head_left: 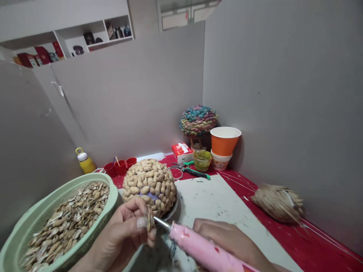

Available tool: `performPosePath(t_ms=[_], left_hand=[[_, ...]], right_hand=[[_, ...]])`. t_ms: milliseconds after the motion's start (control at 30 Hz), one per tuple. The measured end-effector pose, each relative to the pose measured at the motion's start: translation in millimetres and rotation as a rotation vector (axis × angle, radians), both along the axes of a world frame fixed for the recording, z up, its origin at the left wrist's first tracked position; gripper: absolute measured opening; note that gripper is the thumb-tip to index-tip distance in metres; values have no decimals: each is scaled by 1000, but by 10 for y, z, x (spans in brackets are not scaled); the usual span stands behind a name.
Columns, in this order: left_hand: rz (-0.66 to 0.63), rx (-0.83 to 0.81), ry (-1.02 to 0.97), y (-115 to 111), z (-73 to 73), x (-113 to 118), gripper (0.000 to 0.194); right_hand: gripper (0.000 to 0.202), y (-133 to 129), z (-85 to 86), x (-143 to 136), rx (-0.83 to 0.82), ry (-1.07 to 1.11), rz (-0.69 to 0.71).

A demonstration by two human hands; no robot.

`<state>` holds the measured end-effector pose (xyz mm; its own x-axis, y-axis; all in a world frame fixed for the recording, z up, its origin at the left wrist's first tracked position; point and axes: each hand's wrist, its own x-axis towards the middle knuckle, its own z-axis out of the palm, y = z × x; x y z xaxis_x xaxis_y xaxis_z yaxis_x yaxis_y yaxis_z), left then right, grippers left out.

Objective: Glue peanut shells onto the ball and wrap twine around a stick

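Observation:
My left hand pinches a peanut shell between thumb and fingers. Wrapped round a pink hot glue gun is my right hand, and the gun's metal nozzle meets the shell or lies right against it. Just behind my left hand sits a dome covered in peanut shells, with a patch of purple surface bare at its front. It rests in a round metal dish, mostly hidden. To the left, a green basket holds many loose shell halves.
A white board lies on the red tabletop. Behind stand red cups, a yellow bottle, pliers, a green-stained bowl, paper cups and a coloured woven dome. A raffia bundle lies right. Grey panels enclose the table.

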<state>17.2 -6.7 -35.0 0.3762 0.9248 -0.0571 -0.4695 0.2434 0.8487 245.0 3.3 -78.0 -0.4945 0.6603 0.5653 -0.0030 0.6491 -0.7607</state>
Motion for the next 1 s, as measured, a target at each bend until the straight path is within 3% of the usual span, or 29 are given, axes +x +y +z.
performPosePath(t_ms=[100, 200, 567, 833, 1000], left_hand=[[57, 22, 17, 58, -25, -58, 14], [63, 20, 36, 93, -60, -68, 13], [90, 60, 111, 48, -47, -25, 16], [68, 69, 115, 52, -58, -22, 18], [90, 66, 122, 53, -42, -33, 16]], right_hand=[[23, 106, -160, -18, 238, -101, 17], [23, 131, -209, -44, 308, -148, -65], [30, 173, -297, -55, 311, -193, -91], [35, 165, -198, -77, 316, -197, -82], [39, 204, -227, -116, 393, -161, -112]])
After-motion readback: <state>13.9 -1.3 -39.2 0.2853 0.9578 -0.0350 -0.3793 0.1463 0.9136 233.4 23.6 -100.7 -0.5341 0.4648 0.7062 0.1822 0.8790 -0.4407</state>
